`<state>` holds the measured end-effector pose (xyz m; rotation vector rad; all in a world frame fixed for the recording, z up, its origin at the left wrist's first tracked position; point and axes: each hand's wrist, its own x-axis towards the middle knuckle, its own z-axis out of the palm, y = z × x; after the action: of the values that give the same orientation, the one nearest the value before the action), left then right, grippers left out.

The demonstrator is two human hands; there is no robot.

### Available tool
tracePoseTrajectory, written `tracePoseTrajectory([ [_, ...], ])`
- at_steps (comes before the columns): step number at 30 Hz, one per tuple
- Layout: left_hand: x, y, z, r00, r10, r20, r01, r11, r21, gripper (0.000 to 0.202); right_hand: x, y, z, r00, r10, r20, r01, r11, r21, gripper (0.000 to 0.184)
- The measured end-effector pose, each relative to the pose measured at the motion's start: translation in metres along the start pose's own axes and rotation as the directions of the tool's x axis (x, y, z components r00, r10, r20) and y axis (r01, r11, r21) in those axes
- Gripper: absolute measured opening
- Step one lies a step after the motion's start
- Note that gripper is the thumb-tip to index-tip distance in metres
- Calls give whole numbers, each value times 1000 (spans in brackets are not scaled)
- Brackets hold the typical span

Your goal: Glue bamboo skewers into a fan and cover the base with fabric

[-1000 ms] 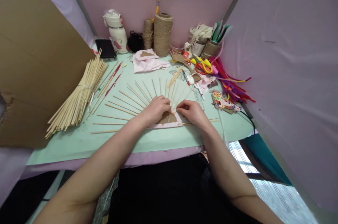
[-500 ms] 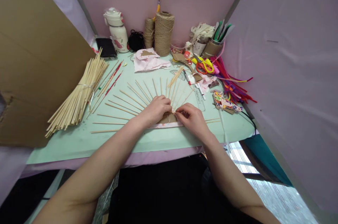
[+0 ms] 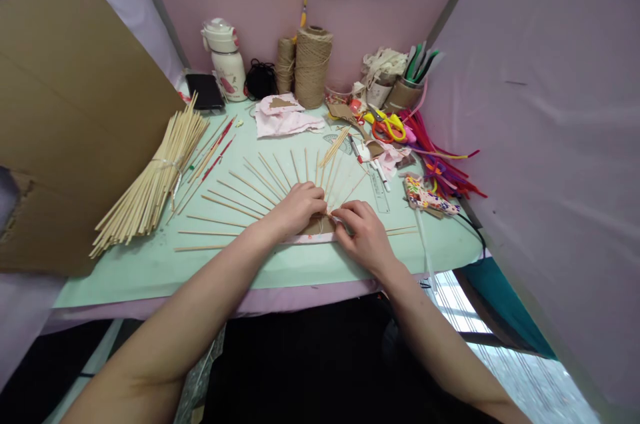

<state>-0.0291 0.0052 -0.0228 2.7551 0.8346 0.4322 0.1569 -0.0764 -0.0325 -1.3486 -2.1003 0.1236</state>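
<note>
Thin wooden sticks (image 3: 240, 194) fan out over the table from a half-round brown cardboard base (image 3: 315, 238) with a pink-patterned fabric edge. My left hand (image 3: 302, 204) rests over the left part of the base, its fingers curled and pressed down where the sticks meet; what lies under them is hidden. Just to the right, my right hand (image 3: 366, 234) is closed in a pinch, thumb and fingertips at the inner ends of the sticks. Whatever it pinches is too small to make out. The two hands' fingertips nearly meet.
A tied bundle of sticks (image 3: 147, 184) lies left, before a cardboard sheet (image 3: 75, 111). Twine spools (image 3: 313, 67) and a white bottle (image 3: 227, 71) stand at the back. Scissors (image 3: 387, 125), pipe cleaners (image 3: 445, 164) and a patterned glue gun (image 3: 430, 197) lie right.
My right hand has shifted slightly, its fingers now more curled over the stick ends. My left hand stays in place. The whole view has moved a little.
</note>
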Motion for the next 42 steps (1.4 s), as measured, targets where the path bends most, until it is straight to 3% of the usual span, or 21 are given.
tracePoseTrajectory([
  [14,-1,2,-2,1000,5,-22,-6,1000,-17,19,7,-7,-3,994,-44,100,64,976,-207,25],
  [23,-1,3,-2,1000,9,-20,-9,1000,14,20,8,-20,-6,985,-64,160,120,919,-375,15],
  [38,-2,1,1,999,4,-38,-5,1000,-3,19,12,-24,-6,982,-57,179,123,915,-383,13],
  [40,-2,1,1,999,5,-44,-5,1000,-9,17,11,-23,-10,988,-59,140,101,943,-318,15],
  [42,-2,0,1,999,3,-41,-4,1000,-20,15,11,-20,-17,999,-40,9,41,978,-206,20],
])
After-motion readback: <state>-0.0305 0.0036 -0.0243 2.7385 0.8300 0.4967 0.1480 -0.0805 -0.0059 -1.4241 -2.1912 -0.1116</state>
